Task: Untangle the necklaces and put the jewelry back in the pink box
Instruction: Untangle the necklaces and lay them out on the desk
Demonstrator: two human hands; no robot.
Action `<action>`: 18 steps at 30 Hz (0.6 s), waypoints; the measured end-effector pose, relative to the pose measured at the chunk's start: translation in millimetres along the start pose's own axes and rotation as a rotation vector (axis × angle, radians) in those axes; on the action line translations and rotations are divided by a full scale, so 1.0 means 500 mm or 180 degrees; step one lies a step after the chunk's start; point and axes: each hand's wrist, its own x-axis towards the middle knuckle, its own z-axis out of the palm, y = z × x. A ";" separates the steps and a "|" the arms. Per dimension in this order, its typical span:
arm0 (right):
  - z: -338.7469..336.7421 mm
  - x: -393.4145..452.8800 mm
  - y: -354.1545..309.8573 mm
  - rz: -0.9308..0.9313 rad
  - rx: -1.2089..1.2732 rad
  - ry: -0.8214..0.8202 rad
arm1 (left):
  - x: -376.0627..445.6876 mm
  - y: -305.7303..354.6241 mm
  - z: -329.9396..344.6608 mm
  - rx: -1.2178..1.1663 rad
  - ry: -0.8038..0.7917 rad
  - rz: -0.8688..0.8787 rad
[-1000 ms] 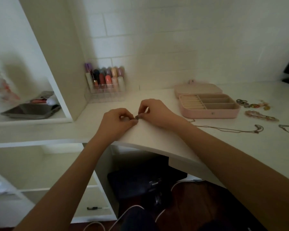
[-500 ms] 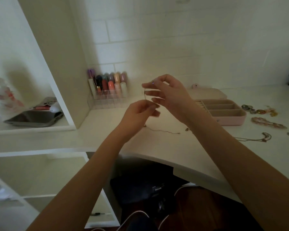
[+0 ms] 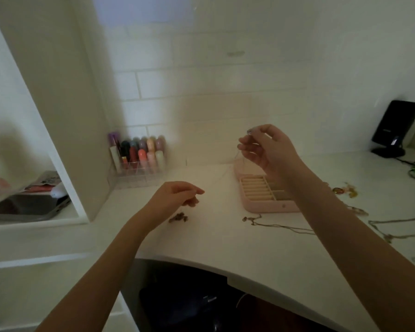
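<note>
A thin, faint necklace chain (image 3: 222, 174) stretches through the air between my two hands. My right hand (image 3: 265, 146) pinches its upper end, raised above the open pink box (image 3: 261, 204). My left hand (image 3: 175, 196) pinches the lower end just above the white desk, and a small dark pendant (image 3: 179, 217) hangs under it near the desk top. Another necklace (image 3: 277, 225) lies on the desk in front of the box, partly behind my right forearm. The box's right half is hidden by that arm.
More jewelry lies to the right: colourful pieces (image 3: 345, 189) and further chains (image 3: 393, 227). A clear organizer of lip products (image 3: 139, 156) stands by the wall at left. A black stand with cables (image 3: 393, 130) sits far right. The desk's curved front edge (image 3: 225, 274) is close.
My hands have pulled apart: the right rose and moved right over the box, the left dropped toward the desk, and the chain is now drawn out between them.
</note>
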 end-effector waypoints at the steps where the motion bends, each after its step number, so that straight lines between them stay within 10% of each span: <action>1: 0.000 -0.003 0.000 0.0037 -0.0042 -0.0068 | 0.001 0.007 0.000 0.0259 0.0016 0.0069; 18: 0.014 -0.048 -0.055 -0.0075 -0.1397 -0.0578 | 0.017 0.158 0.078 -0.1974 -0.0253 0.0210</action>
